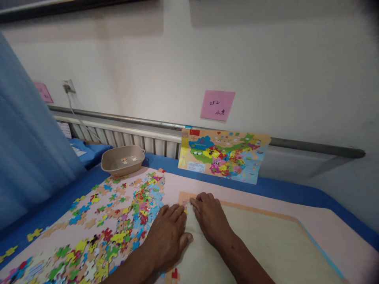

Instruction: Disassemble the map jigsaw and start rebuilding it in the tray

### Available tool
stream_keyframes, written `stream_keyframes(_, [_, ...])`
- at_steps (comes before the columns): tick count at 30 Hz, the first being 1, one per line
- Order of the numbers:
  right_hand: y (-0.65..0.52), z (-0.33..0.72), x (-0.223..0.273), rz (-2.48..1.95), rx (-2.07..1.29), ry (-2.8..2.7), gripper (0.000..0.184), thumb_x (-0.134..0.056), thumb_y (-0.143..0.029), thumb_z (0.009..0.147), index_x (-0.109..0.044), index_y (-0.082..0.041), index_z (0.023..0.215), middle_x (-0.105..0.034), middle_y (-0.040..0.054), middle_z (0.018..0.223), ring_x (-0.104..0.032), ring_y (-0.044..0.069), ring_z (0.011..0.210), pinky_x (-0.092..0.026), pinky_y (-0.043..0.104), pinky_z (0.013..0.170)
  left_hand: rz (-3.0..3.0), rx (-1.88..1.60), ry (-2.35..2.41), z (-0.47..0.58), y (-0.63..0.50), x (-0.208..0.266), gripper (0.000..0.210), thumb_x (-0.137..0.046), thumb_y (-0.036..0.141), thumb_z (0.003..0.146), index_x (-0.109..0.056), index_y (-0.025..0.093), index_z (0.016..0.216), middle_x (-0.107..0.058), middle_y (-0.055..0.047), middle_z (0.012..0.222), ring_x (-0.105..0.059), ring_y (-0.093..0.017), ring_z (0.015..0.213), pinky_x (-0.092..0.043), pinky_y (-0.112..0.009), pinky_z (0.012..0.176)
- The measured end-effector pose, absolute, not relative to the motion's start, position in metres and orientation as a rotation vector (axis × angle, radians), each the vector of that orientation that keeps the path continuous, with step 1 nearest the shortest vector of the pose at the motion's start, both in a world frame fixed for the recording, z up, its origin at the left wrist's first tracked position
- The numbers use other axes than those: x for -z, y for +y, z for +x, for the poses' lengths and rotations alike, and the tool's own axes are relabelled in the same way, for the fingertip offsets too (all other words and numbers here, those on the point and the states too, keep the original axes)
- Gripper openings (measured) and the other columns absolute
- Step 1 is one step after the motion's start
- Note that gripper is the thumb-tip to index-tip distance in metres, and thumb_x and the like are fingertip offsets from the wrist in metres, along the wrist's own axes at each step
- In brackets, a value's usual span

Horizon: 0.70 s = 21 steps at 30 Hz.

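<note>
My left hand [168, 236] lies palm down along the left side of the puzzle board [260, 244], fingers stretched out, thumb resting on the pale board. A yellow bit of puzzle shows beside its fingertips. My right hand [211, 217] is at the board's upper left corner, its fingertips pinched on a small jigsaw piece [191, 202] that they mostly hide. Joined orange pieces form the board's top border [260, 213], and blue ones run down its right side. A red and orange piece [175, 273] sits low on the left edge.
Many loose jigsaw pieces [115, 221] cover the pink sheet on the left. Behind them stands a beige basin [122, 159] holding a few pieces. A colourful map picture [224, 154] leans against the wall rail. A blue curtain [32, 142] hangs at left.
</note>
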State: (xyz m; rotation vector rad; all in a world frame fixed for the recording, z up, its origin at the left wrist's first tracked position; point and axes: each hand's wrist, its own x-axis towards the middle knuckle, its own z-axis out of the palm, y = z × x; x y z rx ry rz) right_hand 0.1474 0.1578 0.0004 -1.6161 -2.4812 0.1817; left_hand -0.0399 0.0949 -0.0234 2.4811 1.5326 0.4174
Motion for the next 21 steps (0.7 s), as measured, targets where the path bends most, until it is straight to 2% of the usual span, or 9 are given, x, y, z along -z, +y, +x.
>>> stream_keyframes(6, [0.159, 0.1491, 0.0032, -1.586, -0.222, -2.472, 0.025, -0.051, -0.016, 0.108, -0.075, -0.023, 0.11, -0.07, 0.0096, 0.125, -0.056, 0.028, 0.111, -0.036, 0.042, 0.089, 2.493, -0.423, 1.536, -0.0398, 0.0949, 0.0256, 0.041, -0.059, 0.038, 0.106, -0.065, 0.019, 0.141, -0.06, -0.012, 0.161, -0.05, -0.033, 0.15, -0.033, -0.057, 0.128])
stream_keyframes(12, [0.1577, 0.1523, 0.0022, -1.563, -0.274, -2.399, 0.028, -0.045, -0.02, 0.111, -0.073, -0.02, 0.108, -0.071, 0.0087, 0.123, -0.055, 0.028, 0.112, -0.036, 0.041, 0.093, 2.498, -0.436, 1.526, -0.0401, 0.0957, 0.0239, 0.038, -0.06, 0.038, 0.105, -0.067, 0.022, 0.138, -0.06, -0.011, 0.161, -0.051, -0.032, 0.15, -0.035, -0.057, 0.127])
stream_keyframes(21, [0.1664, 0.1533, 0.0078, -1.611, -0.175, -2.416, 0.026, -0.048, -0.017, 0.109, -0.068, -0.022, 0.094, -0.07, 0.0076, 0.106, -0.056, 0.026, 0.098, -0.034, 0.037, 0.083, 2.496, -0.433, 1.528, -0.0401, 0.0957, 0.0228, 0.039, -0.06, 0.038, 0.105, -0.068, 0.021, 0.139, -0.06, -0.012, 0.16, -0.051, -0.033, 0.15, -0.035, -0.058, 0.128])
